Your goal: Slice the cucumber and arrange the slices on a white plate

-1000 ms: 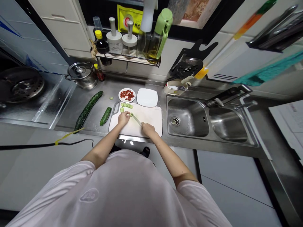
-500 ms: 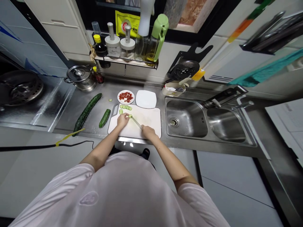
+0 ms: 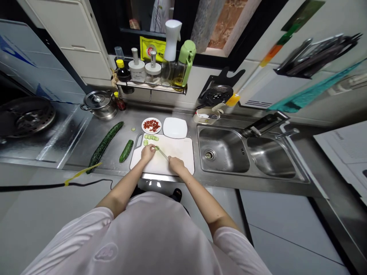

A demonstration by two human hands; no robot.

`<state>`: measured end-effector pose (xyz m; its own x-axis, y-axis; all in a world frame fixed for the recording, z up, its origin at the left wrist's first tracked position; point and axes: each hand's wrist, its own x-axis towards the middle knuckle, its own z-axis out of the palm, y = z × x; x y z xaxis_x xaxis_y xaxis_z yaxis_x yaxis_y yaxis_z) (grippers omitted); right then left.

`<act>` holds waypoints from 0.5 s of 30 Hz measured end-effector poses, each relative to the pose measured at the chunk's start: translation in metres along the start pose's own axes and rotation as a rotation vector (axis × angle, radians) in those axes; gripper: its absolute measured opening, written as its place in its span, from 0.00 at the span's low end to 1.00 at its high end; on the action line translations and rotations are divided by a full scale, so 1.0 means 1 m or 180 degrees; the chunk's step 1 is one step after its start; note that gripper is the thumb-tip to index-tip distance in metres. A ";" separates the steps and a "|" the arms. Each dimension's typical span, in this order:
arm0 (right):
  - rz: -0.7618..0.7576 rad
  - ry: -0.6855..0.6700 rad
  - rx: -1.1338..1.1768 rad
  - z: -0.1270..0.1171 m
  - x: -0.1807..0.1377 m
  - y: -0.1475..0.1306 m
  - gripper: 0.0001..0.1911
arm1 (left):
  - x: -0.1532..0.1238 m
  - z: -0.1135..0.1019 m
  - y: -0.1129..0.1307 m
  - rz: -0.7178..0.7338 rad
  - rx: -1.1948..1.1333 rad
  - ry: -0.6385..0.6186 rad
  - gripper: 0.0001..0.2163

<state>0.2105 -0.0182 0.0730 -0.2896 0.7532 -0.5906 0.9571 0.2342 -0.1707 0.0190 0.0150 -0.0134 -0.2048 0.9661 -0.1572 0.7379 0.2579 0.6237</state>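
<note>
My left hand (image 3: 147, 152) is curled over a short piece of cucumber (image 3: 156, 148) on the white cutting board (image 3: 177, 152). My right hand (image 3: 176, 164) grips a knife (image 3: 163, 154), whose blade meets the cucumber's cut end. Several thin cucumber slices (image 3: 151, 137) lie at the board's far left corner. A half cucumber (image 3: 126, 150) and a long whole cucumber (image 3: 105, 143) rest on the steel counter left of the board.
A small plate of red pieces (image 3: 151, 125) and a white square plate (image 3: 175, 127) sit behind the board. A double sink (image 3: 226, 152) lies to the right, a lidded pot (image 3: 99, 103) and a stove to the left, a bottle shelf (image 3: 151, 82) on the wall.
The camera has tilted upward a little, showing more of the wall. Both hands stay on the board at the cucumber and knife, with barely any shift.
</note>
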 end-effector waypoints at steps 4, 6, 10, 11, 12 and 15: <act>0.0031 0.0027 -0.0005 0.004 -0.002 0.002 0.18 | -0.001 -0.001 0.003 -0.0014 0.0063 -0.0007 0.10; 0.0027 0.0056 -0.0011 0.006 -0.006 0.005 0.18 | -0.002 -0.002 0.005 0.0019 0.0132 0.0002 0.09; 0.0013 0.0087 0.0025 0.011 -0.016 0.012 0.17 | -0.005 -0.003 0.010 0.0062 0.0307 0.0074 0.10; 0.0029 0.0076 0.0051 0.013 -0.018 0.014 0.17 | -0.007 -0.003 0.011 0.0069 0.0342 0.0090 0.11; 0.0050 0.0068 0.0081 0.015 -0.020 0.015 0.16 | -0.009 -0.003 0.013 0.0092 0.0375 0.0101 0.12; 0.0099 0.0132 0.0192 0.022 -0.025 0.021 0.14 | -0.016 -0.002 0.016 0.0258 0.0496 0.0136 0.14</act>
<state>0.2378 -0.0457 0.0670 -0.2588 0.7846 -0.5634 0.9641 0.1739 -0.2006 0.0323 0.0040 0.0007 -0.1652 0.9833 -0.0763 0.8433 0.1809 0.5061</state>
